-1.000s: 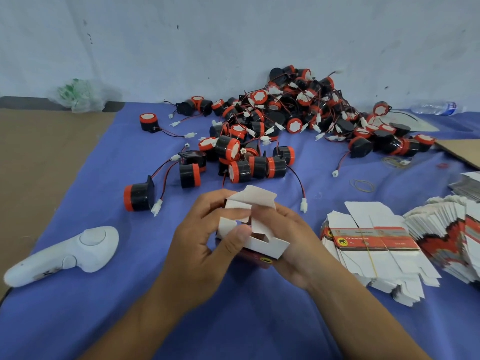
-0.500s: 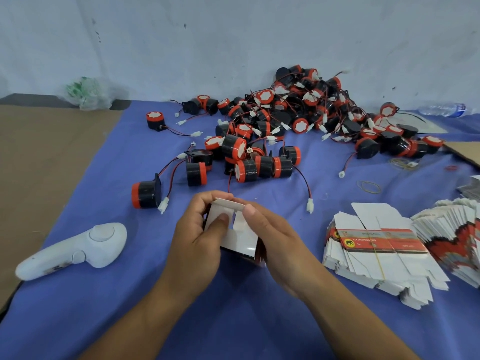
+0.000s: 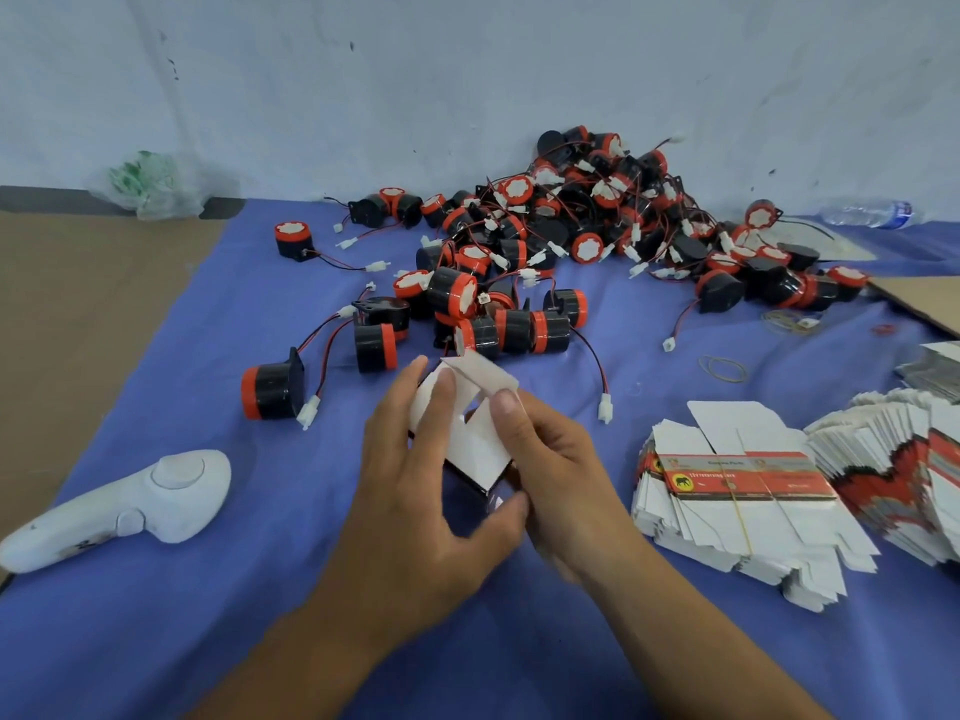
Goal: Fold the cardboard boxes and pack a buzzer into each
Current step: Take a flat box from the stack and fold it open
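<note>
A small white cardboard box [image 3: 475, 433] with a dark printed side sits between both hands, low in the middle of the view, its flaps partly folded and one flap sticking up. My left hand [image 3: 415, 491] lies over the box's left side with straight fingers on a flap and the thumb under its lower corner. My right hand [image 3: 550, 459] holds the box from the right, thumb on the white flap. A heap of black and red buzzers [image 3: 571, 236] with red-black wires fills the far middle; a lone buzzer [image 3: 272, 389] lies left of the box.
A banded stack of flat box blanks [image 3: 737, 491] lies to the right, with a fanned pile of blanks [image 3: 893, 470] beyond it. A white handheld controller [image 3: 130, 506] rests at the left. Rubber bands [image 3: 722, 368], a water bottle [image 3: 867, 213], a plastic bag [image 3: 150, 187]. Blue cloth [image 3: 208, 641] covers the table.
The flaps have been pressed down flatter onto the box. My left hand's fingers have straightened over the flap and its thumb has slid under the box's lower corner.
</note>
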The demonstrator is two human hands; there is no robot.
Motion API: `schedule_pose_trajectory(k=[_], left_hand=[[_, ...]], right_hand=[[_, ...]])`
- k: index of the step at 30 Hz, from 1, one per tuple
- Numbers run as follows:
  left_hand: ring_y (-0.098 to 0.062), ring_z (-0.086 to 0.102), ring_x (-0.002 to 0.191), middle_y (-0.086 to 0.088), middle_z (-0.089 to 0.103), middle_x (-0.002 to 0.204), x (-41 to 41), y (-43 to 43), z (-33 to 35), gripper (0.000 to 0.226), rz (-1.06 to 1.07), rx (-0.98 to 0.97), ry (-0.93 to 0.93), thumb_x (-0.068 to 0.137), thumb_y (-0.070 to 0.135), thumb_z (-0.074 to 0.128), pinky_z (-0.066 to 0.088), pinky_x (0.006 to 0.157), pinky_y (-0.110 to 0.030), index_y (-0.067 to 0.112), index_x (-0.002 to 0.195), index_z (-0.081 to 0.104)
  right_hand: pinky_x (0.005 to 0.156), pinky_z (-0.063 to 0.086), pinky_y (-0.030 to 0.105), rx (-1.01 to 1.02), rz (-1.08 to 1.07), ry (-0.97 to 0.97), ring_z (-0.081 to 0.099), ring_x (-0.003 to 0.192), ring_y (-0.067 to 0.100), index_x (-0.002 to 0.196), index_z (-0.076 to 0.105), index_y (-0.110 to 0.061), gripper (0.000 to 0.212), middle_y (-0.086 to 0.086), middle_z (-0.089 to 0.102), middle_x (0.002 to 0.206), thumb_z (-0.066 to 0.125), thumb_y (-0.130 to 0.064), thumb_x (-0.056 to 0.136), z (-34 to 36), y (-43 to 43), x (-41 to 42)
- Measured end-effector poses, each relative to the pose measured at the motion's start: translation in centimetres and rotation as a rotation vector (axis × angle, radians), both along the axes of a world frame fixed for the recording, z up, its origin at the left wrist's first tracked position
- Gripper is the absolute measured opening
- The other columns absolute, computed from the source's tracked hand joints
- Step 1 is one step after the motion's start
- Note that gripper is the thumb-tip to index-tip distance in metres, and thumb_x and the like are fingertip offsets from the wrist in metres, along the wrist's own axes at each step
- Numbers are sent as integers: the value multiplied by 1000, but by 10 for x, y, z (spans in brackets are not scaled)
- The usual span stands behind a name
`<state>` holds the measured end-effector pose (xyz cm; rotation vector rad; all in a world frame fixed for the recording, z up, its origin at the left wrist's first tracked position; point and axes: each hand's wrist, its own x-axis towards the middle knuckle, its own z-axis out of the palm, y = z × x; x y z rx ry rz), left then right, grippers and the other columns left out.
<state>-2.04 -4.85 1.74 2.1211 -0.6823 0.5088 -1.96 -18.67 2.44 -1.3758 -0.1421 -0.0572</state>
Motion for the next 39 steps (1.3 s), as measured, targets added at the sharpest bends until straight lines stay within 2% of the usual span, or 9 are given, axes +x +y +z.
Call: schedule_pose_trajectory(k=[2, 4, 9, 14, 18, 23, 27, 31, 39], left_hand=[[-13, 32, 141, -5, 34, 151, 6, 5, 3, 75, 14, -15, -57, 82, 48, 62, 30, 111, -18, 10, 143, 44], [-16, 41, 136, -8, 42, 145, 10, 9, 4, 70, 19, 8, -94, 84, 43, 65, 34, 108, -18, 3, 139, 50], [-21, 50, 126, -9, 46, 141, 10, 10, 1, 61, 12, 106, -48, 82, 42, 68, 39, 102, -18, 7, 131, 60], [-14, 49, 128, -8, 51, 141, 7, 8, 5, 82, 63, 23, -59, 76, 53, 65, 33, 104, -9, -2, 134, 54], [-22, 54, 125, -13, 55, 137, 7, 7, 6, 86, 102, -60, -113, 70, 47, 69, 36, 104, -11, -6, 136, 51], [-26, 57, 123, -16, 57, 133, 8, 5, 4, 79, 94, -76, -200, 73, 42, 71, 39, 104, -14, -11, 129, 54], [-27, 56, 124, -18, 56, 134, 10, 6, 2, 78, 93, -48, -224, 75, 44, 71, 44, 103, -20, -12, 127, 55], [-30, 57, 122, -21, 57, 132, 11, 6, 1, 75, 120, 9, -292, 79, 45, 69, 48, 101, -29, -13, 125, 56], [-31, 58, 121, -24, 57, 131, 10, 0, -3, 76, 155, 10, -332, 76, 39, 77, 49, 101, -29, -15, 125, 55]], right_hand=[[85, 52, 36, -18, 52, 34, 64, 97, 22, 113, 73, -31, 61, 12, 71, 103, 54, -79, 81, 1, -3, 0], [90, 53, 38, -46, 66, 70, 66, 101, 24, 115, 72, -36, 70, 6, 73, 109, 47, -88, 75, 3, -5, 1], [78, 55, 32, -121, 98, 99, 67, 92, 13, 109, 67, -32, 36, 1, 72, 104, 69, -53, 80, 6, -11, 0], [92, 56, 39, -184, 57, 20, 68, 102, 15, 127, 61, -48, 43, -11, 72, 108, 61, -29, 88, 5, -7, -1], [97, 54, 44, -267, -28, -67, 66, 108, 13, 135, 58, -41, 46, -15, 69, 117, 52, -29, 91, 4, 0, -3], [77, 58, 35, -252, -67, -73, 66, 87, 10, 126, 62, -47, 40, -1, 73, 103, 50, -30, 92, 4, -1, -2], [87, 57, 34, -280, -31, -59, 67, 101, 16, 135, 57, -47, 45, -8, 71, 108, 51, -34, 92, 3, -4, -2], [98, 53, 30, -255, -41, -64, 62, 117, 6, 138, 57, -39, 42, -14, 66, 128, 49, -36, 97, 4, -4, -3], [96, 56, 41, -217, -205, -64, 65, 114, 7, 137, 60, -31, 35, -14, 69, 125, 48, -22, 105, 3, 6, -7]])
